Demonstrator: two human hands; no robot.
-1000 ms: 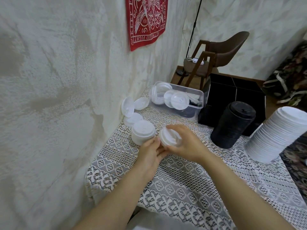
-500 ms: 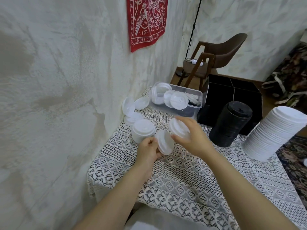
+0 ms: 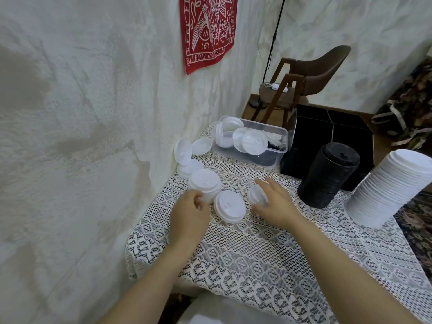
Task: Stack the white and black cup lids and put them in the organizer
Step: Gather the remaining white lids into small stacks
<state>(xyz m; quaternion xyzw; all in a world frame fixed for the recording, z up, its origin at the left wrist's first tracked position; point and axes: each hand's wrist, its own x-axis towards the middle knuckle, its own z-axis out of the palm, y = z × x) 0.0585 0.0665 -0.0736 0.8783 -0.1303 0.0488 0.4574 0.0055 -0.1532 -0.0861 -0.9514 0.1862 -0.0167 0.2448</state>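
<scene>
1. Thumb and forefinger of the right hand (image 3: 277, 204) pinch 1 white lid (image 3: 256, 195) by its rim, on edge just above the lace tablecloth (image 3: 257, 253); the other fingers fan out.
2. The left hand (image 3: 189, 215) curls against the side of a short white stack (image 3: 204, 184). I cannot tell whether it grips or only touches, because its fingertips face away.
3. Between the 2 hands, 1 loose lid (image 3: 230, 205) lies tilted, just beside that stack.
4. These lids look like thin moulded plastic, so they are probably very light, springy and slick. The rim is likely the safest hold, since squeezing the dome could dent it, and nested lids may cling together.
5. Farther right stand a black lid stack (image 3: 329, 174) and a tall, leaning white lid stack (image 3: 392, 188), with the black organizer (image 3: 332, 129) behind them.
6. The organizer's interior is too dark to read. A clear bin (image 3: 264, 127) holds more white lids over something dark and unclear. The right frame edge cuts the tall stack.
</scene>
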